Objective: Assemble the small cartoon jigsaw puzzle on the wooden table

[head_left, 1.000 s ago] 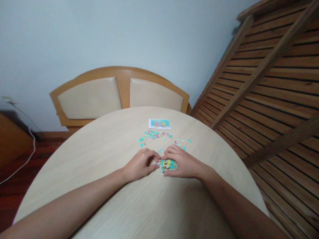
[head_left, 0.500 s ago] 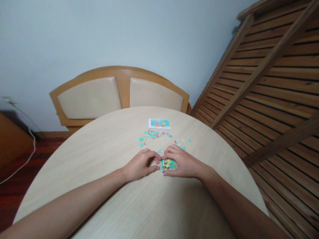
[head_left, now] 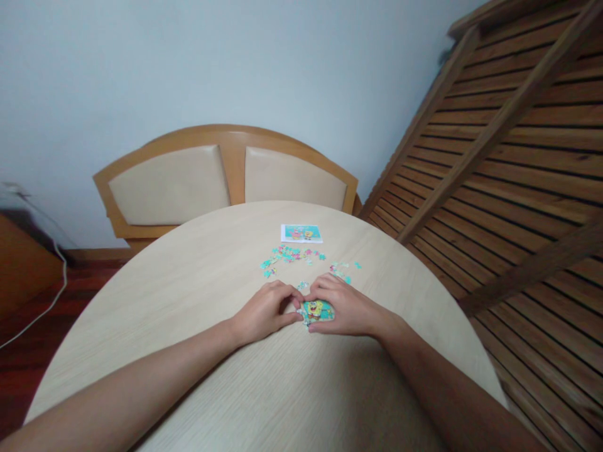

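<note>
Turquoise puzzle section (head_left: 320,310), right fingers (head_left: 321,328) around it, left fingers (head_left: 289,319) at its edge

The light is soft and a bit dim. The plain pale blue wall (head_left: 235,69) looks brightest, but the brown slatted wooden panel (head_left: 532,147) gets dark at the right. A fuzzy shadow lies on the round pale wooden table (head_left: 155,314), below the bare right hand (head_left: 343,307). The tiny green and pink puzzle pieces (head_left: 295,253) look blurry, so their shapes may not be quite clear. Near the edges, things look stretched and leaning, and the thin white cord (head_left: 65,271) is fuzzy.
</note>
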### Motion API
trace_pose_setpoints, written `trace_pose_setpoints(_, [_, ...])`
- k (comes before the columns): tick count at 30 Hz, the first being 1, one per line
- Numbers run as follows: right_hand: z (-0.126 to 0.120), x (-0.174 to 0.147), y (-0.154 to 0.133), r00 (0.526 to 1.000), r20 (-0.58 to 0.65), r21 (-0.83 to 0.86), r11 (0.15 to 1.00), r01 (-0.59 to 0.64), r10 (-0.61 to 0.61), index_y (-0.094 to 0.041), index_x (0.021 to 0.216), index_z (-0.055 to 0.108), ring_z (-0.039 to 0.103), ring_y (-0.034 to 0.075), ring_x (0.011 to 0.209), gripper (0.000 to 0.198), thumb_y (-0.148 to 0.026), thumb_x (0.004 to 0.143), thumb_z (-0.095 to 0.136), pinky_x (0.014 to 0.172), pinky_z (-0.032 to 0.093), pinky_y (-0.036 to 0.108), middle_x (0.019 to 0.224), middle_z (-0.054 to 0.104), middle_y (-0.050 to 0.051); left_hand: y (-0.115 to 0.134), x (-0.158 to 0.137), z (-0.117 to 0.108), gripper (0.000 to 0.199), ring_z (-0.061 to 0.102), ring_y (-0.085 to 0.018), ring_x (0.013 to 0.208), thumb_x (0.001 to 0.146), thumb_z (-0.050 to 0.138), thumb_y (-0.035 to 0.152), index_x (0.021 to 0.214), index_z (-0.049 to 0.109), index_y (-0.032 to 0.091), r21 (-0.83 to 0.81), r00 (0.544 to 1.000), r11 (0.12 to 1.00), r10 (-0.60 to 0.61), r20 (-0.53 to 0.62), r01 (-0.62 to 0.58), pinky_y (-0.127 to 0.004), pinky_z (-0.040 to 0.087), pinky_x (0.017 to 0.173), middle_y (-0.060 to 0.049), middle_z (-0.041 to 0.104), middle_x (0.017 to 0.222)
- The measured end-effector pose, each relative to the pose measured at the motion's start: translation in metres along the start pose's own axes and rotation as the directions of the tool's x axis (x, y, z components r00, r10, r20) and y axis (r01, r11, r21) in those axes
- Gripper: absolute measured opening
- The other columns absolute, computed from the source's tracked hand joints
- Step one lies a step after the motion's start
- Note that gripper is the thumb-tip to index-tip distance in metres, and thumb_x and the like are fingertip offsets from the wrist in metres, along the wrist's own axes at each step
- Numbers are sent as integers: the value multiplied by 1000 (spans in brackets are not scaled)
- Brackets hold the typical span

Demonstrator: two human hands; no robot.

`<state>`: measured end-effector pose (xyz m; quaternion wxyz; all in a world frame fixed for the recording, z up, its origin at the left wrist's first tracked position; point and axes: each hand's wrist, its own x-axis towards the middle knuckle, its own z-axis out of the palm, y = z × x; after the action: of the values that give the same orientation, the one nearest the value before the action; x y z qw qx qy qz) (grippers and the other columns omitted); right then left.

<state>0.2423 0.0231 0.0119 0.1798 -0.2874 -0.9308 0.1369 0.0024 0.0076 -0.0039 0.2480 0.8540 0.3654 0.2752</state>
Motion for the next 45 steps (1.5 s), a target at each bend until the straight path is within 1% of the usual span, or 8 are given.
trace_pose_setpoints(7, [1, -1, 1, 1000, -6, 5, 1000, 7, -7, -21, 111, 69, 56, 25, 104, 47, -46, 74, 83, 95, 44, 39, 103, 63, 7, -2, 0, 3, 20, 62, -20, 94, 83, 77, 21, 98, 66, 22, -56, 999, 998, -43, -10, 42, -32, 45, 87, 0, 71, 93])
trace_pose_setpoints(12, [2, -1, 2, 1000, -12, 5, 1000, 15, -15, -22, 111, 69, 56, 26, 103, 47, -47, 74, 83, 95, 45, 40, 103, 63, 7, -3, 0, 4, 16, 62, -21, 95, 86, 75, 25, 99, 66, 22, -71, 1000, 997, -9, -17, 7, -33, 45, 88, -2, 71, 97])
trace_pose_setpoints(23, [-1, 0, -1, 1000, -4, 8, 1000, 0, 0, -23, 111, 70, 57, 25, 103, 45, -44, 74, 83, 95, 45, 40, 101, 63, 6, 0, 1, 4, 14, 63, -21, 93, 87, 74, 29, 96, 68, 21, 30, 1000, 999, 18, -4, -18, -33, 46, 87, -3, 72, 94])
trace_pose_setpoints(31, [2, -1, 2, 1000, -12, -6, 1000, 9, -9, -21, 112, 70, 56, 25, 104, 48, -47, 73, 83, 95, 45, 40, 103, 63, 7, 1, 1, 1, 17, 62, -21, 96, 96, 63, 36, 91, 73, 22, 44, 988, 987, 150, 42, -152, -34, 44, 91, -4, 74, 93])
trace_pose_setpoints(37, [3, -1, 3, 1000, -15, -3, 1000, 15, -15, -22, 112, 70, 56, 26, 104, 48, -48, 73, 83, 96, 45, 40, 104, 63, 7, 1, 0, -3, 23, 62, -21, 101, 97, 61, 40, 90, 74, 23, 50, 983, 985, 159, 90, -164, -35, 44, 93, -6, 73, 100])
trace_pose_setpoints(39, [2, -1, 2, 1000, -16, -1, 1000, 13, -13, -22, 112, 70, 56, 26, 104, 48, -47, 73, 83, 96, 45, 40, 104, 63, 7, 1, 0, -3, 20, 62, -21, 102, 97, 61, 38, 93, 74, 23, 68, 986, 986, 150, 68, -154, -36, 44, 95, -6, 72, 103])
trace_pose_setpoints(42, [2, -1, 2, 1000, -19, 3, 1000, 13, -13, -22, 112, 69, 56, 26, 105, 49, -47, 74, 83, 97, 45, 41, 105, 63, 7, -4, 2, -1, 17, 62, -22, 104, 97, 60, 33, 105, 71, 23, 92, 996, 993, 80, -39, -76, -37, 46, 96, -6, 71, 107])
trace_pose_setpoints(45, [2, -2, 2, 1000, -23, 3, 1000, 13, -12, -20, 113, 69, 56, 26, 107, 50, -48, 73, 83, 98, 45, 41, 107, 64, 8, -10, 5, 1, 21, 62, -23, 109, 97, 59, 28, 116, 66, 22, 122, 996, 992, 36, -86, -25, -39, 46, 99, -6, 71, 114])
